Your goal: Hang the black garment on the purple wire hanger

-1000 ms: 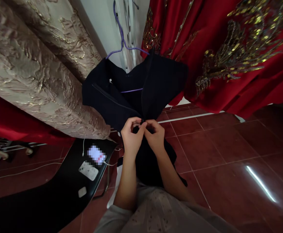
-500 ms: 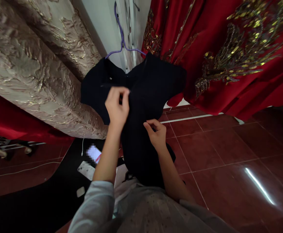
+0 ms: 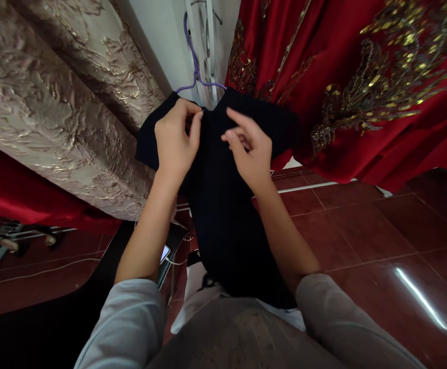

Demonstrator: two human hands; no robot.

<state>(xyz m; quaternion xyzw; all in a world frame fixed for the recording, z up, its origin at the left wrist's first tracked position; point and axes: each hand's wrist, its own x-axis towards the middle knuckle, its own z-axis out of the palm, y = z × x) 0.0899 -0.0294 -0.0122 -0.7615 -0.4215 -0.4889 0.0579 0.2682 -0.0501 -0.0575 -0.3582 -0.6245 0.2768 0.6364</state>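
A dark short-sleeved garment hangs in front of me on a purple hanger. My left hand is at the top of its front opening, thumb and forefinger pinched together at the neckline edge. Whatever small part sits between those fingertips is too dark to make out. Just to the right, my right hand hovers at the upper front of the garment. Its index finger is stretched out and apart from the thumb, the other fingers are curled, and nothing shows in it.
A white metal rack holds the hanger. Beige embossed fabric drapes on the left, red cloth with gold sequins on the right. A black surface and a phone with a cable lie at lower left, above red floor tiles.
Both hands have moved up to the collar, the right one furthest, its index finger now extended. The garment's front opening has narrowed toward the top. My view has shifted slightly.
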